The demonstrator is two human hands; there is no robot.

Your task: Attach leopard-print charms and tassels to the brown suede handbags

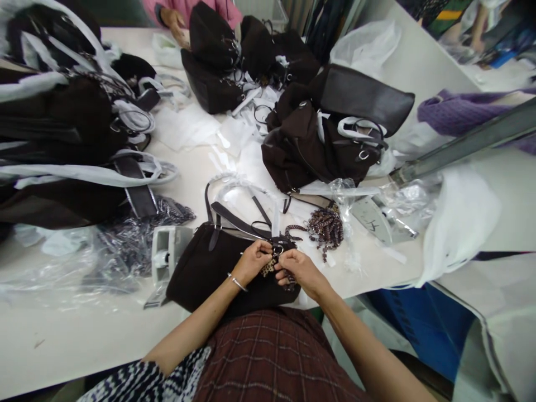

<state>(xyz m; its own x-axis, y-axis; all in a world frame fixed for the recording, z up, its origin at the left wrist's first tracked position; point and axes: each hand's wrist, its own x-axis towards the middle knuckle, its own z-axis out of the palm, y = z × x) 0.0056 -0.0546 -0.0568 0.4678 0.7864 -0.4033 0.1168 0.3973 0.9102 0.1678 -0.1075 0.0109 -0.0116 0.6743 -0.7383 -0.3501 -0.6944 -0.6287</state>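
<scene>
A dark brown handbag (213,268) lies on the table right in front of me, its strap (238,220) stretched out behind it. At the bag's right end, my left hand (253,261) is closed in a pinch beside a silver metal ring (278,250). My right hand (302,272) meets it from the other side, fingers closed on a patterned cord (288,281) at the ring. Between the hands hangs a small leopard-print piece (268,268). The exact grip of my left fingertips is partly hidden. A bundle of similar patterned cords (326,226) lies just beyond my right hand.
Wrapped brown bags (62,128) are piled at left, and more bags (318,139) lie further back. A grey tape dispenser (167,257) stands left of my bag. Clear plastic (113,251) and white paper scraps (188,125) litter the table. Across it is a co-worker's hand (176,25).
</scene>
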